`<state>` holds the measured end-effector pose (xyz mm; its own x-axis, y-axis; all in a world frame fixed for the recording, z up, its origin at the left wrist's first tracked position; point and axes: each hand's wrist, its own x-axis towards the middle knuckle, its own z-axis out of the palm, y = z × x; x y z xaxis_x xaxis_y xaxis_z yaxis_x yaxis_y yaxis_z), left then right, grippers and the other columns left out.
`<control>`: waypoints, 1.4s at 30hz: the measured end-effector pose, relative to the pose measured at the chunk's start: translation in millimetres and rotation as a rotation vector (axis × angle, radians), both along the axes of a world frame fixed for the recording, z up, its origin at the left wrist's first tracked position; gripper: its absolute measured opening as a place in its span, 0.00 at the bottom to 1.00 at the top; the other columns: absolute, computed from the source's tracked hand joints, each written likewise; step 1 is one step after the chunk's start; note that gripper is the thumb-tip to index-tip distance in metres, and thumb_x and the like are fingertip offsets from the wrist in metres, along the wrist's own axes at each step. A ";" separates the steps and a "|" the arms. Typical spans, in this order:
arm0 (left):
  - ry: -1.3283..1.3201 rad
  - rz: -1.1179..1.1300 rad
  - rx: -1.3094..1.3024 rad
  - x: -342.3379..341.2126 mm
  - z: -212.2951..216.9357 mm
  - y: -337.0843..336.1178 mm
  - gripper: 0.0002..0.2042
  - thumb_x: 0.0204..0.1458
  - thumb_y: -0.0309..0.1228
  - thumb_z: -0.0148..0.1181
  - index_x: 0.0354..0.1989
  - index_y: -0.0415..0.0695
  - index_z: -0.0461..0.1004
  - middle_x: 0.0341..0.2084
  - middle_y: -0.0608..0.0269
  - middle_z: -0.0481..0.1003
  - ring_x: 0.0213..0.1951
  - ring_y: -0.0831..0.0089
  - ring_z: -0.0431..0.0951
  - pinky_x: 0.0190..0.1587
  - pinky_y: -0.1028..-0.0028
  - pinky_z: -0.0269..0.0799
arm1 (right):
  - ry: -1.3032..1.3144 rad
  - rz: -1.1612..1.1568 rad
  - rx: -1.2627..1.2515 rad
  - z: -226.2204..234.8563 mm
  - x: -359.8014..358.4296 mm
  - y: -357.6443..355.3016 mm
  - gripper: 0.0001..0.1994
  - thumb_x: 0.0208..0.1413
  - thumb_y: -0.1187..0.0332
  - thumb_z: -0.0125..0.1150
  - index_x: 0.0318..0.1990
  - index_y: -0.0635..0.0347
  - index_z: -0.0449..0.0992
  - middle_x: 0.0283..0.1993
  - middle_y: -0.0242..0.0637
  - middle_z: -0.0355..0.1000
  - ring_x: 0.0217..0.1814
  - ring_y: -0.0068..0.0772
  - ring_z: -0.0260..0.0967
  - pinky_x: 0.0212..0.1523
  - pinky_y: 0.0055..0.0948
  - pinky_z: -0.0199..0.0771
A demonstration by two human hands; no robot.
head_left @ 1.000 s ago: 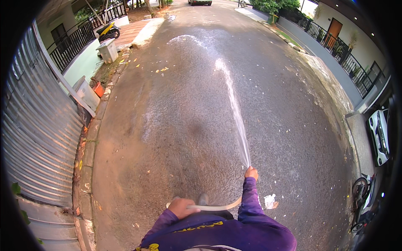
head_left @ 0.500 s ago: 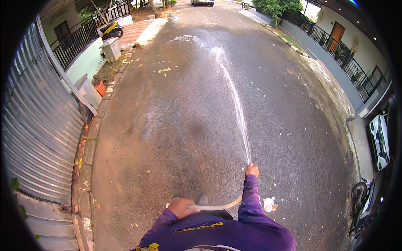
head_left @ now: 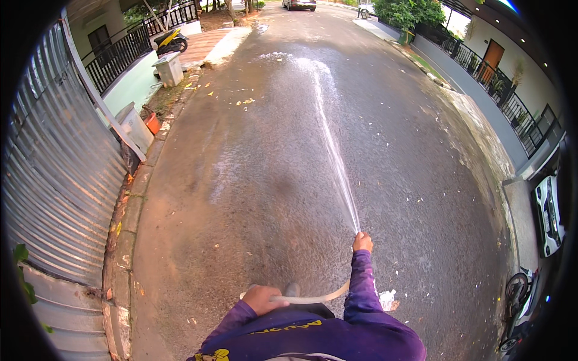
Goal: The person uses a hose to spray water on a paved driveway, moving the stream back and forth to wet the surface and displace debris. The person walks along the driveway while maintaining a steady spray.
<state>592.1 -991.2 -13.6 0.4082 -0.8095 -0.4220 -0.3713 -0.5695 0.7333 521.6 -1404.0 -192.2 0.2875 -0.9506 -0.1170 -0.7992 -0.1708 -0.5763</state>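
Observation:
A pale hose (head_left: 319, 298) curves across in front of my body. My left hand (head_left: 262, 299) is wrapped round it near my waist. With the arm stretched forward, my right hand (head_left: 362, 242) grips the hose's end, its fingers closed. From there a jet of water (head_left: 335, 153) shoots ahead and slightly left, then splashes on the wet asphalt road (head_left: 265, 198) farther up. The hose between the right hand and the bend is hidden behind my purple right sleeve.
A corrugated metal fence (head_left: 66, 174) and grey bins (head_left: 135, 127) line the left kerb, with a yellow scooter (head_left: 171, 42) beyond. On the right stand a white car (head_left: 548, 216) and a motorcycle (head_left: 519, 295). White litter (head_left: 387, 299) lies by my right arm. A car (head_left: 299, 5) is far ahead.
The water's landing spot has shifted slightly up the road, and the jet leans a little more left. The view has turned slightly. Both hands keep their hold on the hose.

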 end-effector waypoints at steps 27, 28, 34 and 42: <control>-0.018 0.003 0.042 12.1 -3.5 11.1 0.23 0.49 0.56 0.65 0.34 0.46 0.82 0.30 0.48 0.80 0.37 0.47 0.81 0.42 0.56 0.74 | 0.025 -0.134 0.061 -15.0 -22.3 26.6 0.21 0.59 0.54 0.46 0.46 0.58 0.79 0.44 0.59 0.77 0.49 0.65 0.74 0.52 0.55 0.71; -0.016 -0.003 0.023 11.3 -6.3 11.9 0.23 0.49 0.56 0.65 0.34 0.46 0.82 0.30 0.48 0.80 0.37 0.47 0.81 0.41 0.56 0.74 | -0.008 -0.105 0.044 -11.7 -21.7 27.5 0.20 0.59 0.55 0.46 0.45 0.59 0.79 0.44 0.59 0.77 0.49 0.66 0.74 0.52 0.56 0.71; -0.020 -0.012 -0.028 7.3 -9.7 12.5 0.23 0.50 0.55 0.65 0.34 0.45 0.82 0.30 0.48 0.80 0.37 0.49 0.81 0.42 0.58 0.74 | -0.010 -0.177 -0.018 -4.6 -19.8 19.9 0.20 0.59 0.56 0.46 0.42 0.61 0.79 0.41 0.60 0.77 0.47 0.66 0.74 0.51 0.57 0.70; 0.013 0.017 -0.008 6.5 -6.3 13.4 0.22 0.50 0.55 0.65 0.34 0.45 0.82 0.30 0.47 0.80 0.37 0.48 0.81 0.42 0.57 0.74 | -0.096 -0.131 -0.059 8.2 -6.5 16.0 0.19 0.58 0.57 0.46 0.42 0.61 0.79 0.39 0.60 0.77 0.46 0.67 0.74 0.49 0.57 0.70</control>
